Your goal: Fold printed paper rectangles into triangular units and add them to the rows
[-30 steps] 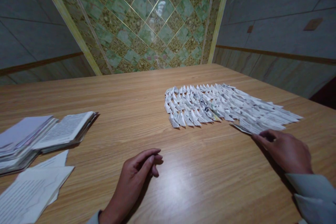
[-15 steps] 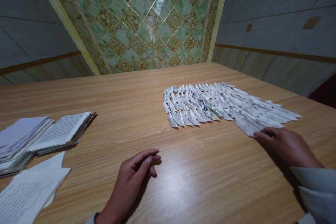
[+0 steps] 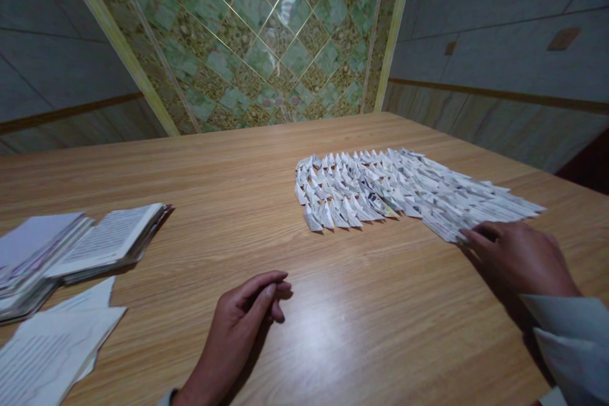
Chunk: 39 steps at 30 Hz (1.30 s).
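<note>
Many small folded paper pieces (image 3: 361,193) stand in rows on the table, right of centre, their pointed tips upward. Flatter, overlapping folded papers (image 3: 471,203) continue the group to the right. My right hand (image 3: 526,257) is at the near edge of these, thumb and fingers pinched at a folded paper's corner; the fingers hide part of it. My left hand (image 3: 247,317) rests on the bare wood in front, fingers loosely curled together with nothing visible in them.
A wooden table (image 3: 214,177) fills the lower view. Stacked booklets (image 3: 109,241) lie at the left, one showing a printed page. Loose printed sheets (image 3: 61,346) lie nearer. A tiled wall (image 3: 266,44) stands behind the table.
My right hand has moved slightly left and away from me along the near edge of the folded papers. My left hand stays in place. The view has shifted slightly.
</note>
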### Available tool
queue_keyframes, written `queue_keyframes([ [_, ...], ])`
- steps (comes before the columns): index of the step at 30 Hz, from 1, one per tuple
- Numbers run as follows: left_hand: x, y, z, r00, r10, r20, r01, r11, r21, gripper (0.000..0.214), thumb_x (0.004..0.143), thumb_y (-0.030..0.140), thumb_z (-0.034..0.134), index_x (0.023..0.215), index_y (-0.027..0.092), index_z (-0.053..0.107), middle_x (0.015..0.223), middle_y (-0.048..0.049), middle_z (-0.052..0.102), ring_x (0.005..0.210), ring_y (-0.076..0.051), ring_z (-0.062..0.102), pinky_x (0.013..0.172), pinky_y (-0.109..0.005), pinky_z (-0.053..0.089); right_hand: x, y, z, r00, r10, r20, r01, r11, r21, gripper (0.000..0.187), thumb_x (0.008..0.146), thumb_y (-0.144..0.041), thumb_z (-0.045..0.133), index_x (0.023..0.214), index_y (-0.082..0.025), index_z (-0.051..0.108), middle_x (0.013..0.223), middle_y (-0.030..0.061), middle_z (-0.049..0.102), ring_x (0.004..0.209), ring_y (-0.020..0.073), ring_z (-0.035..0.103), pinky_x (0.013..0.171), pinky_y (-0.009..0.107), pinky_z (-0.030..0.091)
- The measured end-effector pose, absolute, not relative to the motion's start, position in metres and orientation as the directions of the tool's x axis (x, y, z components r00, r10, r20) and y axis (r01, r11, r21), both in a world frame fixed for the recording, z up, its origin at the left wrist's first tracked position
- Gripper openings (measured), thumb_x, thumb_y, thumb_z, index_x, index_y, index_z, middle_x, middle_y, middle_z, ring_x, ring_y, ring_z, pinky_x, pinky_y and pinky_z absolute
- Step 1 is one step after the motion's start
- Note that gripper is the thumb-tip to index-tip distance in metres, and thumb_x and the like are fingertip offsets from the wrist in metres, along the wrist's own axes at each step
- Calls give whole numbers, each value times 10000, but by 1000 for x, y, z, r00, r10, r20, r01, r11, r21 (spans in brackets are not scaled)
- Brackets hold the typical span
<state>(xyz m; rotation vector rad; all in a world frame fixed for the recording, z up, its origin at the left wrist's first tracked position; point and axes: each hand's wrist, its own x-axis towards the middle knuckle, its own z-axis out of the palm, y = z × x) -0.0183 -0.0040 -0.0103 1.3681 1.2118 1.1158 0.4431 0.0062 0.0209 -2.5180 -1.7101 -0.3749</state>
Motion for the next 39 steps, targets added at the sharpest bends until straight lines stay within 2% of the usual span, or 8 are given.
queue_keyframes([
  [4,-18,-4,-12,92,994,52,114,-63,992,260,895,338,624,1030,151,746,815,-101,776,652,-194,697,626,-295,552,420,5,31,301,866,399,952,-297,-73,481,844,-594,414,691,-244,705,715,97,700,671,280,609,574,327,340],
  [10,-12,-10,-2,124,980,153,239,-179,954,252,918,309,573,1017,174,762,774,-82,769,631,-199,707,614,-296,565,289,13,44,-125,924,361,921,243,-304,374,925,-404,505,638,-208,644,663,57,672,672,210,587,650,314,375],
  [16,-40,0,48,342,903,262,626,-426,653,257,900,337,613,1100,283,764,1233,-77,721,1162,-271,646,1026,-398,479,173,12,19,-513,840,178,770,542,-336,207,881,-224,621,679,-185,640,714,39,666,748,195,565,684,308,343],
  [19,-105,20,72,321,914,246,757,-404,514,369,891,459,575,1145,254,746,1321,-88,670,1201,-287,623,1067,-416,443,166,13,5,-571,802,173,694,585,-420,219,906,-201,603,689,-178,614,714,24,644,756,184,551,711,308,340],
  [25,-251,20,70,57,995,82,984,-70,166,505,809,621,586,1027,202,761,1088,-95,765,1018,-336,690,935,-411,500,174,13,-2,-587,798,139,657,570,-493,222,923,-194,606,705,-171,571,736,14,625,774,188,533,737,328,330],
  [28,-275,1,54,-19,999,44,992,13,125,394,780,545,666,938,199,767,976,-84,779,905,-352,712,826,-406,530,172,14,-2,-590,798,126,653,563,-506,244,934,-211,595,697,-171,552,736,15,616,769,191,531,740,339,331],
  [35,-268,30,49,8,998,61,999,-10,37,491,870,502,509,1207,177,656,1333,-137,644,1224,-331,589,1040,-386,421,170,15,-5,-615,784,80,657,566,-498,258,969,-243,535,719,-183,544,748,20,623,773,201,543,735,349,340],
  [39,-253,71,53,-60,996,70,998,61,-8,449,868,487,523,1186,192,640,1268,-136,674,1149,-320,624,934,-363,465,172,16,-12,-627,775,79,656,580,-484,260,964,-258,534,713,-189,535,751,19,627,775,202,549,726,345,344],
])
